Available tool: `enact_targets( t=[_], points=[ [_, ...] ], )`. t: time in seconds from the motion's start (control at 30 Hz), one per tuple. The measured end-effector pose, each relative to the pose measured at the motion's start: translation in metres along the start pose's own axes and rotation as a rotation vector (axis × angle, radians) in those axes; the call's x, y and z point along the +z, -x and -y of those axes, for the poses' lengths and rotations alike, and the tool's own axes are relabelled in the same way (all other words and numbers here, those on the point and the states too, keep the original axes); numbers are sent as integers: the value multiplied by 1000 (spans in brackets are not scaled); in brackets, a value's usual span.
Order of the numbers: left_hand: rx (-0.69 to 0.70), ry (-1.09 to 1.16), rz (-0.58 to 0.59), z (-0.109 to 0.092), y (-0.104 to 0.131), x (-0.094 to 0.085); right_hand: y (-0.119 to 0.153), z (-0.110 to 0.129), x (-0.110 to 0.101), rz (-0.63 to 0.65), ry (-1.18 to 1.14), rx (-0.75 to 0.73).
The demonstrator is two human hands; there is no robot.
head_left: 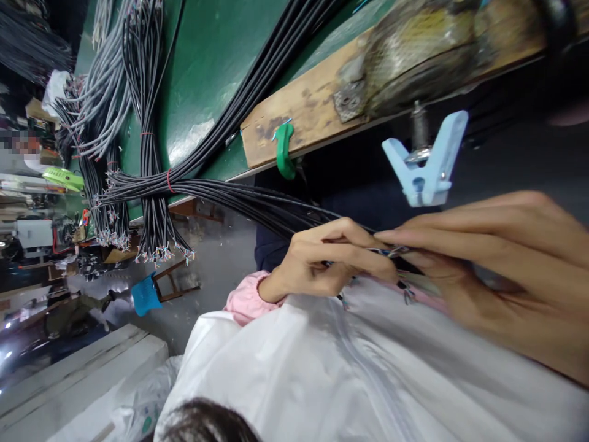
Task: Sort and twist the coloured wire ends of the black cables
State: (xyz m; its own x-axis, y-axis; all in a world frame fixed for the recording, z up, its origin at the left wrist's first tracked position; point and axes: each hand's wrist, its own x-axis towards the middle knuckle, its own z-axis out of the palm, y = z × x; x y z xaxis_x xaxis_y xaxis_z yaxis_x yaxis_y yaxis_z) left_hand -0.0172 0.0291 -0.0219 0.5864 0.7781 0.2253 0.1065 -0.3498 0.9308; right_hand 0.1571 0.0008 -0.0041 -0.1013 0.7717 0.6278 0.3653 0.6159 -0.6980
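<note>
Evidently both hands are pinching: the left hand [340,258] and the right hand [501,264] meet fingertip to fingertip on thin wires [391,250], just above white cloth [313,362]. Left of them, black cables [257,209] gathered by a red tie [170,181] hang over the near edge of the green bench [207,61]. A light-blue clip [427,195] sits just beyond the right hand. At near left, a plastic bag [133,402] bears a green mark too small to read.

We list one green bench [209,55], its top bearing a bundle of grey cables [105,80], red-tied black cables [148,153] in bundles crossing near the edge, and a stained wooden board [308,110] lying along that edge.
</note>
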Motion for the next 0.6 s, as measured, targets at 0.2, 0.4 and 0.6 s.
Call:
enact_targets(
  t=[0.2, 0.4, 0.6],
  points=[
    [-94, 103, -44, -9, 1, 1, 9, -2, -2, 30, 134, -13],
    [-300, 23, -10, -23, -7, -10, 13, -6, -5, 78, 246, 38],
    [-280, 67, 4, -23, -10, -16, 13, -7, -1, 0, 87, 382]
  ],
)
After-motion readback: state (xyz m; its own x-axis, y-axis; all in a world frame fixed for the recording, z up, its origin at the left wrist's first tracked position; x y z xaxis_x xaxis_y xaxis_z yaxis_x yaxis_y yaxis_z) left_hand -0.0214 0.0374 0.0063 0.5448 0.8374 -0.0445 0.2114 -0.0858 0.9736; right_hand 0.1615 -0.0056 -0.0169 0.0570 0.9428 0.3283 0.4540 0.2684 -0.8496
